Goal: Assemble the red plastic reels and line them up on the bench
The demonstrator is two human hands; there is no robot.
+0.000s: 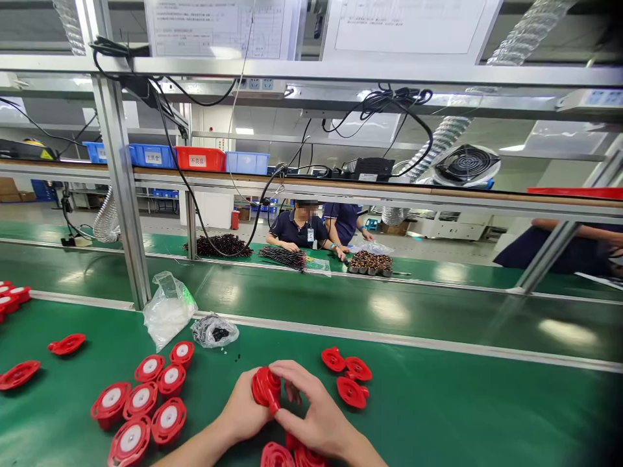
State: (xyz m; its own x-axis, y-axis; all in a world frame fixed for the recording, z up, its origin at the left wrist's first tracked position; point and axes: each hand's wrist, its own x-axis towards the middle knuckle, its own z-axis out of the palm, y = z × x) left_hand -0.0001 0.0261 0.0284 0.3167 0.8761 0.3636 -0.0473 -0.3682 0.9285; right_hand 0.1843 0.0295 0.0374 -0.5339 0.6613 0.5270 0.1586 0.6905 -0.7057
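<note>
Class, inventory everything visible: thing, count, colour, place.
Frame: one, silver, across view
Bench: one, green, front
Belt: one, green, middle
Disc parts: seven, red-white, near left; more, left edge
Red parts: two left, three right, one held, others bottom
Bags: two, clear, behind disc parts
Bins: three blue, one red, upper left
Sheets: two, white, top
Fan: one, black, upper right
Cables: several, black, on frame
Ducts: several, silver, background
People: three visible, navy clothes, beyond belt
Piles: three, dark, near people
Left grip: one, bare, centre
Right grip: one, bare, centre

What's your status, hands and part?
Left hand gripping red piece. Right hand against it, grip unclear. Other red parts bunched close to right hand, possible clutter.
</note>
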